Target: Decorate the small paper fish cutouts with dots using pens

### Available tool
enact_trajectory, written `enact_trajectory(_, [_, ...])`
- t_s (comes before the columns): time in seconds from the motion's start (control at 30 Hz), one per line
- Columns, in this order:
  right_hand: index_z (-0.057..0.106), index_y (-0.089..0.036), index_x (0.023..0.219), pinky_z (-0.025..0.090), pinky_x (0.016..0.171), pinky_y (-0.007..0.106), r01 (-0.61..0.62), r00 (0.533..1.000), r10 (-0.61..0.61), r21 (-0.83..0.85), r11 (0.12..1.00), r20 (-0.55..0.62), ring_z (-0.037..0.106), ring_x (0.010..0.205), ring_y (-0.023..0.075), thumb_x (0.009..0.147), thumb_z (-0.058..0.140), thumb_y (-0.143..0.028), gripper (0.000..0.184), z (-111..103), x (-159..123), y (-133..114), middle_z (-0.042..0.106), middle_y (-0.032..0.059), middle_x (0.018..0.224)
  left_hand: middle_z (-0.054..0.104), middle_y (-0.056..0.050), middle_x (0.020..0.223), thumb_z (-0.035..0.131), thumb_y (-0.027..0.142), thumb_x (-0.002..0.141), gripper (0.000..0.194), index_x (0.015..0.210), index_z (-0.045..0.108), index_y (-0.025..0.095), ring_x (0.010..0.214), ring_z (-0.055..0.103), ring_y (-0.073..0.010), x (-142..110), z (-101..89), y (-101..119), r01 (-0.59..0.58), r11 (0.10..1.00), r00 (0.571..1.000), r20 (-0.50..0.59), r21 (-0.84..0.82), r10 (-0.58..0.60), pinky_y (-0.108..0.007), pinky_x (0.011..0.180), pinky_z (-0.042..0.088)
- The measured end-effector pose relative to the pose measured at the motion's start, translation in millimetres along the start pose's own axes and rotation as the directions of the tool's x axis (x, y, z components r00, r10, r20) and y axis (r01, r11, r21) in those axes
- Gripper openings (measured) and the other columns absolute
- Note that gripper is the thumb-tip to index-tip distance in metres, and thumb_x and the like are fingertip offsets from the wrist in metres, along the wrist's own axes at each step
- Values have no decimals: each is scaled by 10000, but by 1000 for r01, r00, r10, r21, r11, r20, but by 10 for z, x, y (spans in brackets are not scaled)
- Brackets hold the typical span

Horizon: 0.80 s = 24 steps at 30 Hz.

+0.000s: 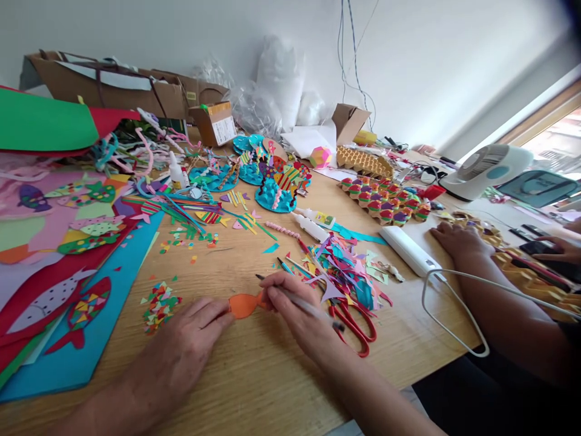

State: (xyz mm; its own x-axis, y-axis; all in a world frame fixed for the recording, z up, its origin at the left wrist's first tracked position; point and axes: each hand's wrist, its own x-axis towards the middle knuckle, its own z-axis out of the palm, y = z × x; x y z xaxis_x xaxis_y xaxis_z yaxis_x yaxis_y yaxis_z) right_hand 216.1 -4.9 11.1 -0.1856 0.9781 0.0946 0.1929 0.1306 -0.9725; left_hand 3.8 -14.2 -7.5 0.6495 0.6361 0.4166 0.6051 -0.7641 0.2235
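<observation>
An orange paper fish shape [244, 305] lies on the wooden table in front of me. My left hand [188, 333] has its fingers together on the paper's left end, pressing it to the table. My right hand [297, 312] grips a slim grey pen [305, 305] with a dark tip that points up and left, off the paper. Its fingertips also touch the narrow right end of the orange shape, partly hiding it. Red-handled scissors [373, 332] lie just right of my right hand. Small coloured paper bits [161, 306] are heaped beyond my left hand.
Coloured paper scraps [351, 266], glue bottles [312, 228] and a white power strip [411, 251] with a looping cable lie to the right. A co-worker's arm [481, 290] rests there. Paper sheets with decorated fish [115, 321] cover the left; blue painted pieces [275, 198] stand behind.
</observation>
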Motion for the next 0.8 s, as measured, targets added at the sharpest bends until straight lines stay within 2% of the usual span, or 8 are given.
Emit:
enact_trajectory(0.07, [623, -215, 946, 454, 698, 277, 167, 985, -138, -359, 918, 105, 574, 764, 156, 882, 449, -190, 186, -46, -55, -26, 631, 38, 845, 638, -41, 1040, 287, 38, 853, 420, 1069, 601, 213, 951, 580, -191, -14, 9, -5, 12, 1000, 1000, 13, 12, -12, -314, 807, 501])
enact_trajectory(0.1, [625, -217, 990, 457, 728, 294, 236, 969, -170, -478, 846, 178, 576, 807, 171, 891, 437, -170, 217, -62, -81, -40, 638, 54, 898, 634, -40, 1052, 290, 43, 853, 420, 1087, 593, 217, 964, 575, -193, -20, 13, -6, 19, 1000, 1000, 23, 13, -19, -319, 817, 498])
enact_trajectory(0.17, [604, -201, 1086, 462, 773, 319, 317, 941, -165, -599, 735, 296, 572, 884, 199, 900, 424, -136, 267, -77, -122, -65, 639, 83, 983, 632, -34, 1060, 306, 44, 843, 426, 1119, 576, 222, 969, 573, -192, -21, 13, -6, 27, 1000, 999, 37, 8, -28, -319, 831, 493])
enact_trajectory(0.23, [576, -169, 1143, 466, 802, 330, 346, 925, -133, -646, 680, 356, 566, 930, 217, 897, 419, -114, 297, -77, -139, -78, 637, 107, 1021, 640, -25, 1040, 317, 32, 821, 439, 1120, 572, 229, 940, 585, -188, -3, 0, -2, 13, 1000, 1000, 18, 14, -13, -309, 817, 499])
enact_trajectory(0.33, [566, -153, 1149, 473, 805, 335, 369, 918, -141, -670, 644, 370, 569, 931, 222, 883, 401, -85, 320, -89, -100, -85, 638, 122, 1018, 660, -13, 980, 322, 21, 793, 450, 1085, 581, 245, 855, 614, -187, 48, -36, 13, -14, 999, 999, -45, 48, 17, -296, 743, 522])
enact_trajectory(0.47, [573, -148, 1142, 472, 775, 286, 382, 910, -147, -649, 658, 387, 586, 913, 192, 850, 358, -25, 383, -142, 48, -148, 621, 116, 1049, 667, 17, 933, 320, 5, 765, 470, 1033, 591, 281, 796, 631, -172, 88, -61, 22, -14, 999, 997, -73, 36, 16, -272, 679, 537])
enact_trajectory(0.57, [589, -121, 1109, 463, 751, 247, 367, 912, -113, -660, 655, 395, 597, 887, 175, 853, 378, -52, 339, -148, 171, -211, 615, 112, 1038, 664, 21, 969, 335, 10, 750, 482, 1056, 586, 286, 820, 632, -172, 66, -42, 2, -18, 1000, 998, -56, 25, 20, -272, 686, 543])
enact_trajectory(0.8, [554, -206, 1069, 366, 499, 220, 325, 914, 83, -837, 440, 398, 609, 671, 151, 830, 433, -97, 290, -63, 366, -183, 615, 59, 947, 666, 0, 981, 369, 50, 763, 427, 1067, 601, 239, 849, 624, -180, 8, -4, -64, -104, 984, 992, -50, 147, 112, -268, 730, 528])
